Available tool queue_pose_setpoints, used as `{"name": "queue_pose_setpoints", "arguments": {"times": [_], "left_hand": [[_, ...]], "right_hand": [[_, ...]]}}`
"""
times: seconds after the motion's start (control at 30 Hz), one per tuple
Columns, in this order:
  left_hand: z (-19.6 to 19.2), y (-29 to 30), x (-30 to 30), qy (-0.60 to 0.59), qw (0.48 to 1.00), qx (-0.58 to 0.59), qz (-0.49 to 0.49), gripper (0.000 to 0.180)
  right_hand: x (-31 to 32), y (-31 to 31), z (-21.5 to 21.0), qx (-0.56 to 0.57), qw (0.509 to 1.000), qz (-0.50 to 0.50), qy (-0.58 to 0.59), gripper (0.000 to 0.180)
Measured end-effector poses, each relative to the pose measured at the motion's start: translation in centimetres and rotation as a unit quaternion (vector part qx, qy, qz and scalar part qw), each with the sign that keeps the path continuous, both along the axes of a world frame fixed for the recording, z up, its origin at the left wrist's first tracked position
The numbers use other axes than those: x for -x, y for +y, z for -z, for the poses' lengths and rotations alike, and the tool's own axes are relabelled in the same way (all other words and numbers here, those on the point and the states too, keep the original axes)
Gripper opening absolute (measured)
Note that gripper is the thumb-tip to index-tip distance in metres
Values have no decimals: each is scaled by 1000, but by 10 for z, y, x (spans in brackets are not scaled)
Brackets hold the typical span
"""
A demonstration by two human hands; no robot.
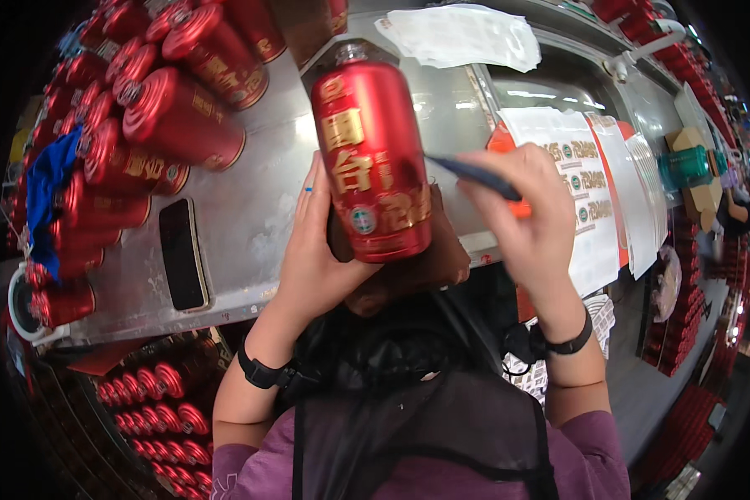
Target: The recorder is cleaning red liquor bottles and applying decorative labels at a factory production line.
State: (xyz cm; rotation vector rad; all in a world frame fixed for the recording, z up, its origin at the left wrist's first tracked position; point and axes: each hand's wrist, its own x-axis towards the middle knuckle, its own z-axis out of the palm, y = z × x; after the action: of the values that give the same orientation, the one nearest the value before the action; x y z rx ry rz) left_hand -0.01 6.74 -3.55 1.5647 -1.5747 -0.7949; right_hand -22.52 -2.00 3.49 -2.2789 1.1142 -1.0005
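Observation:
A glossy red bottle (375,158) with gold characters and a small green-and-white round mark stands tilted in front of me. My left hand (312,233) grips its left side and base, the thumb under the lower edge and other fingers partly hidden behind it. Beneath the bottle is a brown support (442,254). In my right hand (525,217), slightly blurred, is a slim dark pointed tool (479,177), its tip close to the bottle's right side; whether it touches cannot be told. Sheets of gold-lettered stickers (558,167) lie just beyond that hand.
Several red bottles (183,117) lie piled on the metal table (254,175) at the left, beside a blue cloth (54,196). A phone (183,254) rests near the front edge. White sheets (462,35) lie at the back. More red bottles (171,417) stand below, left.

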Motion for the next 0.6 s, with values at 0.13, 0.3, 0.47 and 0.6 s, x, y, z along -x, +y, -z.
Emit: {"name": "queue_pose_setpoints", "arguments": {"times": [0.13, 0.3, 0.47, 0.6], "left_hand": [[-25, 6, 12, 6, 998, 34, -46, 110], [-30, -1, 15, -103, 989, 104, -36, 115], [-26, 0, 12, -115, 987, 93, -67, 115], [-19, -2, 11, -102, 984, 135, -58, 114]], "right_hand": [[-15, 37, 4, 167, 974, -142, 50, 40], [-4, 48, 4, 94, 978, -178, 53, 39], [-11, 44, -1, 110, 974, -169, 108, 40], [-11, 43, -5, 77, 972, -187, 121, 36]]}}
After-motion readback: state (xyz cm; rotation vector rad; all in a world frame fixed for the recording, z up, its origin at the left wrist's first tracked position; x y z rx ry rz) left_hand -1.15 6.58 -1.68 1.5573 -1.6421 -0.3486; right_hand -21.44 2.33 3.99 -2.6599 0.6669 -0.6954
